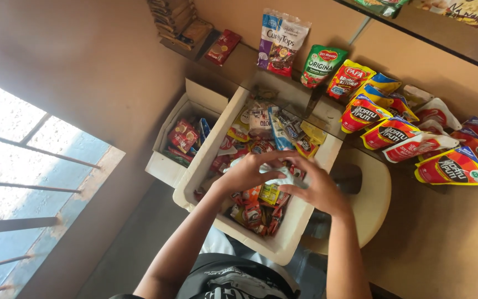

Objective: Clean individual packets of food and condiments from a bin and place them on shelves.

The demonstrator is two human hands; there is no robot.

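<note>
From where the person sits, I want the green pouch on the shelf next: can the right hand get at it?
Probably yes. The right hand is over the white box of sachets, and the green pouch stands at the shelf's front edge just beyond it, with nothing in front. It would need a forward stretch over the box.

White box [305, 218], red and yellow sachets [261, 207], green pouch [319, 65], red-yellow pouches [394, 133]

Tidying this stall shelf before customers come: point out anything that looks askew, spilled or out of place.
The sauce pouches on the shelf lie toppled and overlapping, not upright like the green pouch behind. Sachets in the long white box are a loose jumble under the left hand and right hand. Nothing looks spilled or torn.
</note>
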